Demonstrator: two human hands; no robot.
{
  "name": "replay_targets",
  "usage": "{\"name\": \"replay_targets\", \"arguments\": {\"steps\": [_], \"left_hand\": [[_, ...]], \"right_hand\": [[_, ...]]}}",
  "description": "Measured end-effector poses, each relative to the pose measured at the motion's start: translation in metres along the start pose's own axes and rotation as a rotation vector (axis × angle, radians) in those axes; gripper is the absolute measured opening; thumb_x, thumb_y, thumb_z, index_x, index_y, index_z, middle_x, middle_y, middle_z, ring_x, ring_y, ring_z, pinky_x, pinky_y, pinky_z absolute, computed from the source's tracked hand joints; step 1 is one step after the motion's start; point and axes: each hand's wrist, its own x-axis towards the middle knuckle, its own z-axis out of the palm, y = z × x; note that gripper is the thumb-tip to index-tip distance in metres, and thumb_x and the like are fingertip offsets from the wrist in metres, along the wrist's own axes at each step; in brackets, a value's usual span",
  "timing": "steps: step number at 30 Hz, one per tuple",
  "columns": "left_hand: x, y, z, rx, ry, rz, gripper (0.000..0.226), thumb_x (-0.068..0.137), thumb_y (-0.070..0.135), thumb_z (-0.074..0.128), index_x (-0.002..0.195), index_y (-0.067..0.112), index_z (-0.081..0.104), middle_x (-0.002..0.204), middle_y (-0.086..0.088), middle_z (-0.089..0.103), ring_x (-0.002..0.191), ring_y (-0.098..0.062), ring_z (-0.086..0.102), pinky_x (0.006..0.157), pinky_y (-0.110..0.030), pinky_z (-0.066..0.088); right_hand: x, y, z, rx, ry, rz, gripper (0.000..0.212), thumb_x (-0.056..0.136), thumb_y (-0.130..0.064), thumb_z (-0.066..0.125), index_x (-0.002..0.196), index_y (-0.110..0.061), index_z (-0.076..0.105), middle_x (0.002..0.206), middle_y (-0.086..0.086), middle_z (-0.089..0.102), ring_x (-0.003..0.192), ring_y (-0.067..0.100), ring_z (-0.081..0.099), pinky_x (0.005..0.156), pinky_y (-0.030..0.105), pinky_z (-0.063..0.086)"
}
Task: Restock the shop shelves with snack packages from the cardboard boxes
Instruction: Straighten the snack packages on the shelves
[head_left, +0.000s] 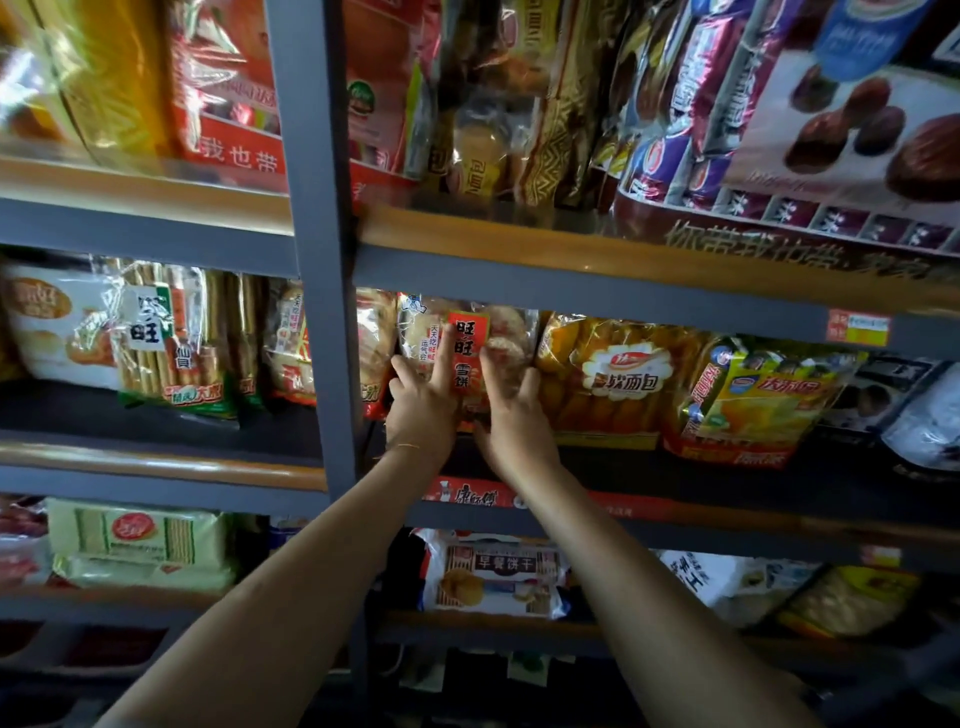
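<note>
A clear rice-cracker package with a red label (470, 343) stands upright on the middle shelf (675, 480), just right of the grey upright post. My left hand (421, 405) lies flat against its left front, fingers straight and spread. On the pack's right front my right hand (511, 415) presses with straight fingers. Both forearms reach up from below. No cardboard box is in view.
A grey shelf post (317, 249) rises left of the hands. An orange bread bag (613, 379) and a yellow snack bag (753, 405) stand to the right. Stick-biscuit packs (171, 338) fill the left bay. Packed shelves lie above and below, including a biscuit pack (493, 577).
</note>
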Motion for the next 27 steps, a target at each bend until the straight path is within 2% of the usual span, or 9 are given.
{"name": "replay_targets", "arguments": {"steps": [5, 8, 11, 14, 17, 19, 22, 25, 27], "left_hand": [[-0.002, 0.002, 0.005, -0.049, -0.012, 0.037, 0.089, 0.097, 0.005, 0.043, 0.159, 0.023, -0.019, 0.167, -0.023, -0.001, 0.139, -0.055, 0.029, 0.102, -0.044, 0.048], [-0.008, -0.001, -0.006, -0.237, -0.019, 0.055, 0.092, 0.101, 0.010, 0.049, 0.157, 0.038, -0.017, 0.165, -0.017, -0.009, 0.143, -0.052, 0.016, 0.115, -0.053, 0.036], [-0.020, 0.001, -0.031, -0.472, -0.089, -0.038, 0.089, 0.100, 0.012, 0.048, 0.156, 0.049, -0.011, 0.164, -0.024, -0.016, 0.151, -0.049, 0.001, 0.118, -0.051, 0.027], [-0.029, 0.001, -0.040, -0.563, -0.055, -0.057, 0.084, 0.099, 0.016, 0.051, 0.159, 0.046, 0.000, 0.165, -0.019, -0.021, 0.153, -0.045, -0.006, 0.118, -0.050, 0.031], [-0.043, 0.003, -0.042, -0.466, -0.046, 0.021, 0.080, 0.101, 0.016, 0.049, 0.162, 0.031, -0.001, 0.165, -0.011, -0.020, 0.153, -0.043, -0.010, 0.117, -0.051, 0.035], [-0.053, 0.001, -0.038, -0.371, -0.032, 0.047, 0.078, 0.099, 0.013, 0.048, 0.162, 0.024, 0.004, 0.164, -0.019, -0.009, 0.152, -0.043, -0.001, 0.103, -0.049, 0.049], [-0.057, -0.008, -0.027, -0.234, 0.013, 0.093, 0.074, 0.093, 0.015, 0.053, 0.159, 0.016, 0.019, 0.155, -0.023, 0.018, 0.139, -0.042, 0.025, 0.099, -0.050, 0.048], [-0.057, -0.011, -0.026, -0.260, -0.068, 0.077, 0.076, 0.095, 0.016, 0.052, 0.161, 0.019, 0.015, 0.161, -0.019, 0.011, 0.143, -0.041, 0.026, 0.104, -0.048, 0.045], [-0.060, -0.009, -0.031, -0.297, -0.047, 0.106, 0.072, 0.096, 0.017, 0.053, 0.160, 0.019, 0.021, 0.158, -0.018, 0.019, 0.134, -0.041, 0.041, 0.095, -0.047, 0.050]], "right_hand": [[-0.001, 0.003, 0.010, 0.054, 0.026, 0.003, 0.095, 0.091, -0.015, 0.064, 0.158, -0.038, 0.001, 0.151, 0.024, 0.015, 0.114, 0.042, 0.056, 0.076, 0.035, 0.054], [-0.010, -0.003, 0.009, 0.143, 0.014, 0.035, 0.088, 0.094, -0.021, 0.063, 0.158, -0.035, 0.005, 0.155, 0.024, 0.011, 0.110, 0.040, 0.059, 0.080, 0.034, 0.053], [-0.018, -0.007, 0.005, 0.193, 0.000, 0.057, 0.082, 0.094, -0.018, 0.061, 0.158, -0.034, 0.011, 0.157, 0.021, 0.009, 0.096, 0.035, 0.066, 0.070, 0.029, 0.051], [-0.025, -0.007, 0.003, 0.214, 0.022, 0.105, 0.078, 0.093, -0.018, 0.062, 0.156, -0.033, 0.020, 0.152, 0.019, 0.020, 0.100, 0.035, 0.064, 0.077, 0.032, 0.053], [-0.028, -0.007, 0.006, 0.263, -0.008, 0.129, 0.078, 0.094, -0.023, 0.062, 0.157, -0.038, 0.017, 0.154, 0.017, 0.024, 0.124, 0.037, 0.053, 0.091, 0.038, 0.051], [-0.029, -0.006, 0.006, 0.249, -0.028, 0.127, 0.079, 0.095, -0.025, 0.061, 0.156, -0.043, 0.014, 0.159, 0.012, 0.022, 0.127, 0.035, 0.052, 0.086, 0.037, 0.054], [-0.034, -0.001, 0.005, 0.203, -0.027, 0.097, 0.080, 0.095, -0.016, 0.057, 0.154, -0.048, 0.013, 0.157, 0.007, 0.030, 0.104, 0.027, 0.064, 0.065, 0.033, 0.057], [-0.038, 0.004, 0.003, 0.172, 0.005, 0.085, 0.074, 0.095, -0.009, 0.054, 0.154, -0.042, 0.023, 0.155, 0.002, 0.037, 0.118, 0.024, 0.058, 0.076, 0.036, 0.059], [-0.040, 0.004, 0.001, 0.188, 0.120, 0.055, 0.062, 0.096, -0.009, 0.055, 0.150, -0.033, 0.037, 0.145, 0.003, 0.049, 0.121, 0.024, 0.056, 0.086, 0.034, 0.056]]}}
